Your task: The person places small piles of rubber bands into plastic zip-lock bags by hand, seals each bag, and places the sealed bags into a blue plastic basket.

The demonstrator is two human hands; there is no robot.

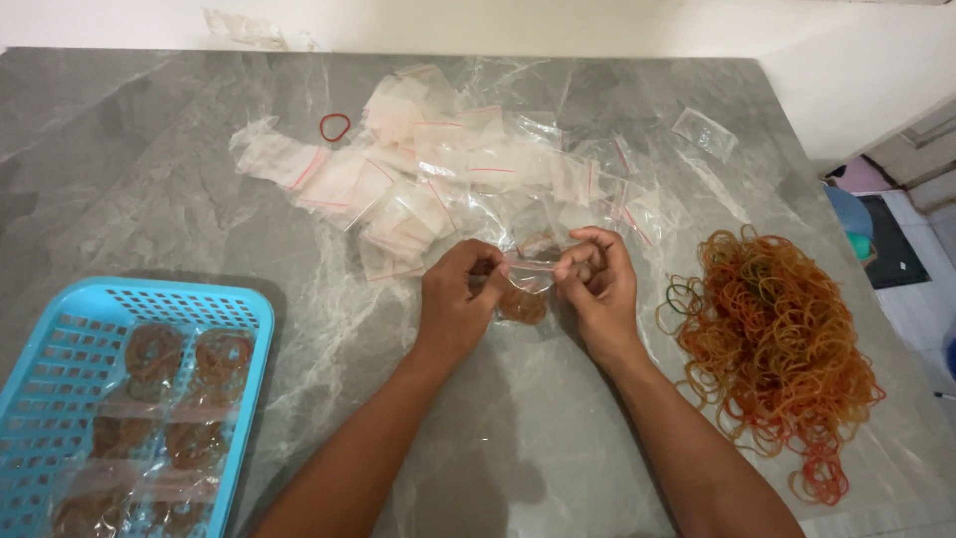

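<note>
Both hands pinch the top edge of a small clear zip bag (525,289), the left hand (456,299) on its left corner and the right hand (597,284) on its right corner, fingertips closed on the plastic strip so that the mouth is pulled taut between them. A clump of orange-brown rubber bands sits in the bottom of the bag, which hangs just below the fingers and just above the grey marble-patterned table (518,448). Held that way, by the two ends of the seal line, the weight of the bands keeps the pouch straight and the closure stretched flat between the thumbs. Just beyond the bag lies a spread heap of empty zip bags (428,179) with red seal lines, near enough for either hand to reach. A loose pile of rubber bands (777,339) lies to the right of the bag, near the right hand. Well to the left of the bag, a blue plastic basket (239,309) holds several filled bags lying flat. One single red rubber band (335,127) lies alone beyond the empty bags. Both forearms come in from the near edge and converge toward the bag, wrists bent slightly inward, knuckles up, fingers curled.
</note>
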